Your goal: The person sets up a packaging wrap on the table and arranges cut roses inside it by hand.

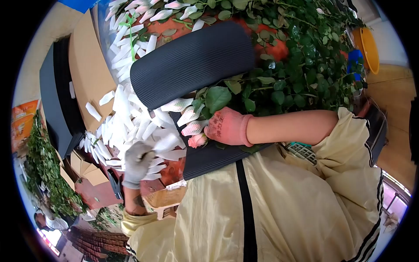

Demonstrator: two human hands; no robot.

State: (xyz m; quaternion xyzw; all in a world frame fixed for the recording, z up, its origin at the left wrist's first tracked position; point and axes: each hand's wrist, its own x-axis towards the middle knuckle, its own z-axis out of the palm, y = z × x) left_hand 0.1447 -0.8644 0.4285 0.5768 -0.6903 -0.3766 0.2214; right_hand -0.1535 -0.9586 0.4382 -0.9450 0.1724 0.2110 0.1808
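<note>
My right hand [228, 126], in a pink glove with dark writing, is closed beside an uncovered pink rose [198, 140]; its fingers curl out of sight around the stem. Three roses in white foam nets [190, 115] lie just above it, on dark ribbed sheeting [218, 157]. My left hand [137, 161], in a grey-white glove, is blurred over a heap of loose foam nets [124, 105]. Its fingers appear pinched on one white foam net [166, 143]. A folded dark corrugated sheet [192, 65] covers part of the roses beyond my hands.
Leafy rose stems [301, 65] spread over the red table at upper right. Several netted roses [161, 15] lie at the far edge. Cardboard [89, 65] stands at left, a stapler [115, 183] below it. A yellow basin [369, 50] is at far right.
</note>
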